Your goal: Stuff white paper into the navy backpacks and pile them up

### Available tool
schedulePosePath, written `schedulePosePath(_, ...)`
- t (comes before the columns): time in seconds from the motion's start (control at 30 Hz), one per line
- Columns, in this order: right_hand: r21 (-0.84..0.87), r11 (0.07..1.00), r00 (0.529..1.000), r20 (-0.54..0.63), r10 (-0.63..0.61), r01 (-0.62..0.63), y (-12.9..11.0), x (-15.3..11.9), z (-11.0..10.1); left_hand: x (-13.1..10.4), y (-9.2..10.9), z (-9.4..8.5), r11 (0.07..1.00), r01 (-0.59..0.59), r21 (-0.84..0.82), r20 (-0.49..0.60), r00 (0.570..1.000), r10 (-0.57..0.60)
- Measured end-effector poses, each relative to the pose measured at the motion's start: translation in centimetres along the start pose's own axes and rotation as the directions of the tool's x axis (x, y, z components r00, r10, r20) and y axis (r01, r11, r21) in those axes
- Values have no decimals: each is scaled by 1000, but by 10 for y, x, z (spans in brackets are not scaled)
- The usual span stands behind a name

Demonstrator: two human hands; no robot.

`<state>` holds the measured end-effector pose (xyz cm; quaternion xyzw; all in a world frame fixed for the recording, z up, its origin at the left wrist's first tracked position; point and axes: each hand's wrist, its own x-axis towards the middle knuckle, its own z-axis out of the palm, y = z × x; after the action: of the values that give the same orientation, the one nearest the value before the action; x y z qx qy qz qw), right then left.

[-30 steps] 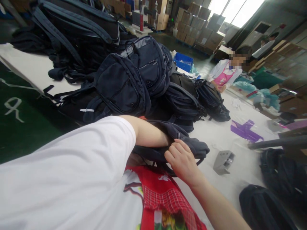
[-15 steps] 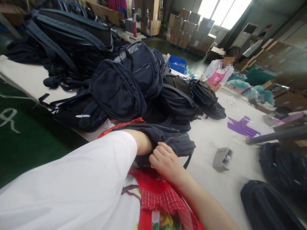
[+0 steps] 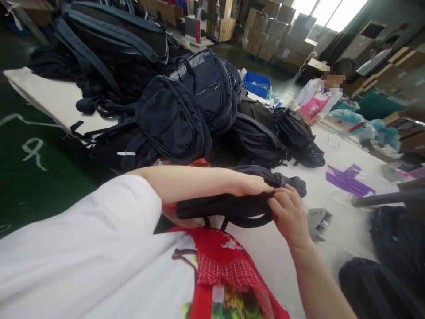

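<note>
Now L hand (image 3: 253, 185), prev. hidden inside dark backpack (image 3: 226, 206), shows at its edge beside R hand (image 3: 288, 215); R clamped on edge, L grip can't tell.

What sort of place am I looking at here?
Probably a backpack factory's finishing or packing floor: navy backpacks heaped on a long white table, with cardboard boxes stacked behind.

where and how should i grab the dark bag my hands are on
Probably by the middle of the black strap loop on the near edge of the dark bag, coming from your own side. The loop bows outward there, with white table showing through its gap. Your right hand is by its right end, so the middle looks freer.
</note>
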<state>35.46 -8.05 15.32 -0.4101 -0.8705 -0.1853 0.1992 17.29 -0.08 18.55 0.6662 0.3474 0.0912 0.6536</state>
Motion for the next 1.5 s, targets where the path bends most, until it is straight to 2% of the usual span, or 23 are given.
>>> schedulePosePath(0.03, -20, 1000, 1000, -9, -2, 2, 7, -5, -3, -12, 1, -10, 999, -7, -41, 94, 995, 10)
schedulePosePath(0.1, -65, 998, 1000, -22, 7, -8, 20, -14, -10, -39, -2, -35, 991, -27, -133, 296, 953, 66)
schedulePosePath(0.13, -86, 996, 1000, -28, 9, -11, 25, -17, -12, -53, -8, -46, 987, -44, -153, 348, 933, 96)
schedulePosePath(0.17, -103, 995, 999, -35, 9, -13, 30, -20, -14, -66, -16, -56, 988, -68, -141, 340, 934, 113)
schedulePosePath(0.23, -130, 991, 999, -51, 9, -16, 40, -23, -13, -86, -41, -66, 990, -140, 8, 202, 970, 136)
schedulePosePath(0.27, -138, 990, 998, -57, 14, -21, 45, -24, -10, -93, -57, -65, 976, -171, 137, 102, 982, 157)
schedulePosePath(0.33, -149, 988, 997, -66, 35, -45, 52, -21, -4, -99, -92, -51, 889, -188, 418, -63, 970, 235)
schedulePosePath(0.4, -152, 985, 996, -60, 70, -78, 55, -14, 3, -97, -124, -30, 770, -151, 620, -168, 933, 318)
schedulePosePath(0.47, -146, 983, 994, -15, 113, -114, 50, -2, 5, -87, -148, -12, 682, -69, 728, -276, 881, 385)
schedulePosePath(0.57, -85, 987, 980, 132, 149, -139, 25, 22, 1, -68, -168, 1, 647, 14, 762, -414, 779, 471)
schedulePosePath(0.67, 28, 989, 941, 313, 129, -145, -9, 42, -1, -54, -176, 4, 670, -27, 742, -466, 698, 544)
schedulePosePath(0.77, -28, 975, 877, 431, 210, -220, -30, 57, 7, -47, -179, 10, 690, -70, 720, -497, 642, 584)
schedulePosePath(0.87, -126, 949, 814, 491, 312, -288, -37, 71, 17, -44, -177, 16, 689, -99, 718, -498, 618, 608)
schedulePosePath(0.93, -130, 945, 791, 521, 321, -299, -43, 78, 20, -42, -174, 18, 681, -116, 723, -492, 605, 626)
schedulePosePath(1.13, 78, 916, 697, 676, 241, -393, -73, 85, 39, -31, -176, 17, 686, -157, 710, -535, 513, 671)
schedulePosePath(1.23, 96, 904, 696, 674, 249, -416, -79, 83, 50, -28, -181, 18, 707, -159, 689, -582, 460, 671)
schedulePosePath(1.33, 106, 902, 709, 659, 251, -418, -81, 80, 52, -28, -181, 18, 687, -156, 709, -576, 434, 693)
schedulePosePath(1.43, 51, 907, 736, 605, 305, -417, -81, 75, 46, -30, -178, 19, 673, -142, 726, -563, 439, 700)
schedulePosePath(1.5, -30, 904, 778, 498, 383, -426, -71, 72, 40, -30, -177, 19, 676, -152, 721, -552, 465, 692)
